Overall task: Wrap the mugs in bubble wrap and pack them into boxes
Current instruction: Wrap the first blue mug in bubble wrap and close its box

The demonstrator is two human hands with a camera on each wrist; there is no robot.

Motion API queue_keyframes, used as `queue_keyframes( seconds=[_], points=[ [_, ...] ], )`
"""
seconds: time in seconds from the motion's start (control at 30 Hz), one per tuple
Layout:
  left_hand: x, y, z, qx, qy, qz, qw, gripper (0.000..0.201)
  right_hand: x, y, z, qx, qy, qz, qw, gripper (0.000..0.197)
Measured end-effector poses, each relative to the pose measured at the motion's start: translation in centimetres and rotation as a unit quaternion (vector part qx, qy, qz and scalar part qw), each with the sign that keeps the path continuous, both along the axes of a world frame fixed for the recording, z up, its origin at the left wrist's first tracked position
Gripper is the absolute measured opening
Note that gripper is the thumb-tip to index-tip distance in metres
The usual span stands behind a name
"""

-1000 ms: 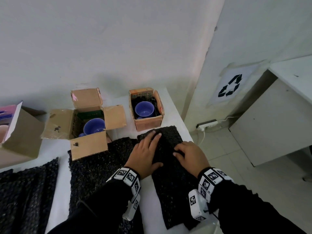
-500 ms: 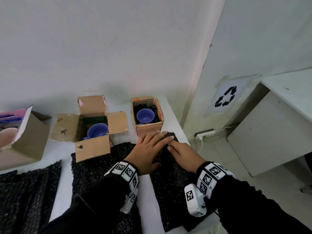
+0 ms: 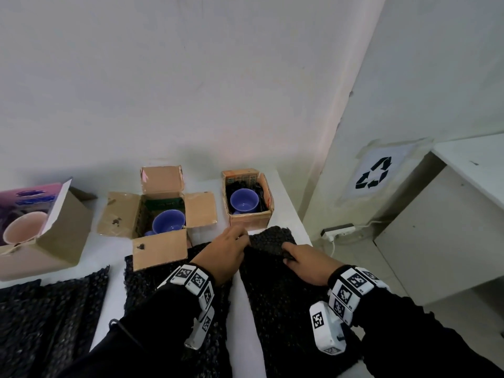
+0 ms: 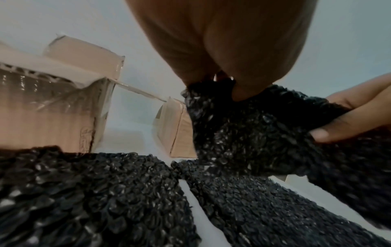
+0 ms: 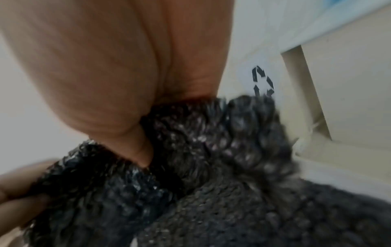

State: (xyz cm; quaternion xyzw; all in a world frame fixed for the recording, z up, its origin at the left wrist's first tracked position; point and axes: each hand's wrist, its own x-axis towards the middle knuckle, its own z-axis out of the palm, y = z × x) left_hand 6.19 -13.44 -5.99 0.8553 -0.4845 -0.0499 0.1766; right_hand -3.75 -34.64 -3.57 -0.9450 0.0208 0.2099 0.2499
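A black bubble wrap sheet (image 3: 283, 304) lies on the white table (image 3: 246, 309) in front of me. My left hand (image 3: 243, 237) and right hand (image 3: 286, 251) both pinch its far edge, which is lifted and folded up off the table. The left wrist view shows my left hand (image 4: 220, 83) gripping the raised wrap (image 4: 253, 133), with the right hand's fingers (image 4: 347, 117) curled on it too. Just beyond stands a small cardboard box (image 3: 249, 221) holding a blue mug (image 3: 244, 200). An open-flapped box (image 3: 159, 246) holds a second blue mug (image 3: 168, 222).
A larger box (image 3: 62, 236) with a pink mug (image 3: 23, 227) stands at the far left. More black bubble wrap sheets (image 3: 49, 317) lie on the table's left and middle. The table's right edge drops to the floor, where a power strip (image 3: 338, 230) lies.
Both hands slid from lying flat on the bubble wrap to its far edge. They now pinch that edge and have lifted it off the table.
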Motion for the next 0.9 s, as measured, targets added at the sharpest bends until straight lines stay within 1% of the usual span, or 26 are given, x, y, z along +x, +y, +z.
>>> queue_keyframes(
  seconds=[0.1, 0.13, 0.17, 0.2, 0.27, 0.3, 0.33, 0.37, 0.43, 0.47, 0.53, 0.6, 0.67, 0.73, 0.77, 0.8, 0.87, 0.9],
  points=[
    [0.2, -0.2, 0.8, 0.031, 0.054, 0.05, 0.997, 0.009, 1.0, 0.0, 0.3, 0.02, -0.001, -0.001, 1.0, 0.014],
    [0.4, -0.1, 0.8, 0.039, 0.052, 0.069, 0.996, 0.007, 1.4, 0.1, 0.6, 0.025, -0.005, -0.001, 1.0, 0.015],
    [0.5, 0.1, 0.8, 0.039, 0.043, 0.08, 0.995, 0.009, 1.8, 0.1, 1.1, 0.036, -0.009, -0.006, 0.999, 0.02],
    [0.7, 0.3, 1.0, 0.031, 0.025, 0.084, 0.996, 0.013, 2.2, 0.1, 1.5, 0.059, -0.006, -0.016, 0.998, 0.031],
    [1.3, 0.8, 0.9, 0.021, -0.008, 0.075, 0.997, 0.033, 3.2, 0.1, 2.4, 0.125, 0.02, -0.052, 0.991, 0.052],
    [1.4, 0.9, 1.1, 0.034, -0.025, 0.071, 0.997, 0.045, 3.8, 0.0, 2.7, 0.146, 0.033, -0.069, 0.986, 0.053],
    [1.5, 0.9, 1.4, 0.056, -0.045, 0.069, 0.995, 0.052, 4.6, -0.1, 2.8, 0.139, 0.036, -0.069, 0.987, 0.046],
    [1.7, 0.8, 1.6, 0.074, -0.062, 0.07, 0.993, 0.051, 5.4, -0.4, 2.9, 0.102, 0.028, -0.043, 0.993, 0.035],
    [2.5, 0.4, 1.6, 0.078, -0.063, 0.082, 0.992, 0.033, 7.2, -0.8, 3.1, 0.041, 0.011, 0.001, 0.999, 0.015],
    [3.0, 0.3, 1.5, 0.064, -0.053, 0.093, 0.992, 0.032, 8.1, -1.1, 3.2, 0.041, 0.002, 0.007, 0.999, 0.009],
    [3.9, -0.1, 1.0, 0.06, -0.012, 0.131, 0.989, 0.034, 9.8, -1.6, 3.5, 0.068, -0.034, 0.001, 0.997, 0.015],
    [4.5, -0.6, 0.8, 0.061, 0.013, 0.174, 0.983, 0.027, 11.7, -1.8, 3.9, 0.085, -0.091, -0.007, 0.992, 0.023],
    [4.9, -1.1, 0.7, -0.012, 0.033, 0.21, 0.977, 0.029, 13.8, -1.8, 3.8, 0.056, -0.162, -0.004, 0.985, 0.027],
    [5.0, -1.6, 0.9, -0.082, 0.026, 0.219, 0.972, 0.038, 15.9, -1.6, 3.5, -0.011, -0.228, -0.005, 0.974, 0.026],
    [5.2, -2.0, 0.8, -0.089, 0.016, 0.216, 0.972, 0.038, 16.8, -1.5, 3.4, -0.04, -0.251, -0.018, 0.967, 0.025],
    [5.5, -2.3, 0.6, -0.083, 0.006, 0.214, 0.973, 0.034, 17.8, -1.2, 3.0, -0.056, -0.271, -0.036, 0.96, 0.023],
    [6.5, -2.4, -0.1, -0.056, -0.012, 0.225, 0.973, 0.022, 19.3, -0.3, 2.4, -0.063, -0.302, -0.057, 0.949, 0.021],
    [7.0, -2.3, -0.5, -0.04, -0.029, 0.232, 0.971, 0.019, 19.9, 0.2, 2.0, -0.056, -0.311, -0.051, 0.947, 0.021]
  ],
)
